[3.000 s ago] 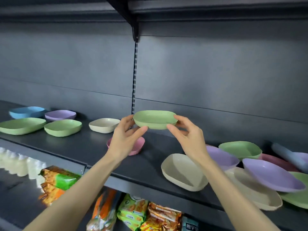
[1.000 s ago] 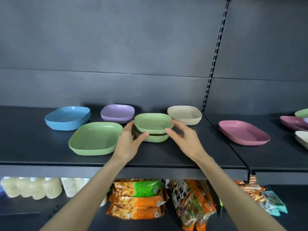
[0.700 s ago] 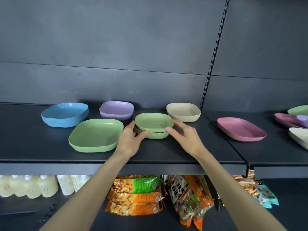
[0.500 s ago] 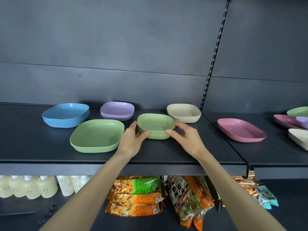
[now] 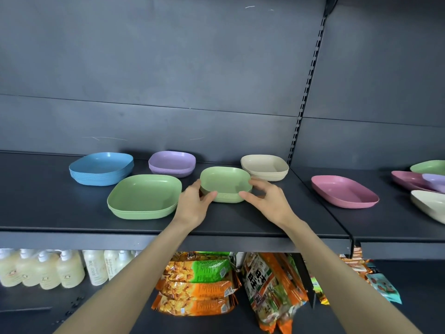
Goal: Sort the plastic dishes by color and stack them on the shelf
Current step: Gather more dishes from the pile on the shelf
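Both hands are working at the upper shelf [image 5: 60, 213], at mid-depth.

Left hand [image 5: 193, 203]: the grip is closing on the small green dish stack [image 5: 225, 182], with the thumb pressing the front wall and the fingers wrapping round the left side.

Right hand [image 5: 267, 201]: the grip is pinching the same stack at its right front corner. The thumb tip is touching the lower wall and the curled fingers are lying over the right rim.

The small green dish stack is sitting flat on the shelf, its top dish nested level in those beneath. It is lying just right of the large green dish stack [image 5: 144, 196] and just in front of the cream dish stack [image 5: 265, 166].

Behind, along the back panel, the blue dish stack [image 5: 101, 167] is sitting to the left and the purple dish stack [image 5: 172, 162] in the middle.

On the next shelf section to the right, a single pink dish [image 5: 344, 191] is lying alone. Further right at the frame edge, loose green [image 5: 429, 167], pink [image 5: 407, 180], purple [image 5: 434, 180] and cream [image 5: 428, 206] dishes are overlapping unsorted.

On the lower shelf, pale bottles [image 5: 48, 268] are standing at the left, and snack packets [image 5: 197, 283] are piling up under the arms.
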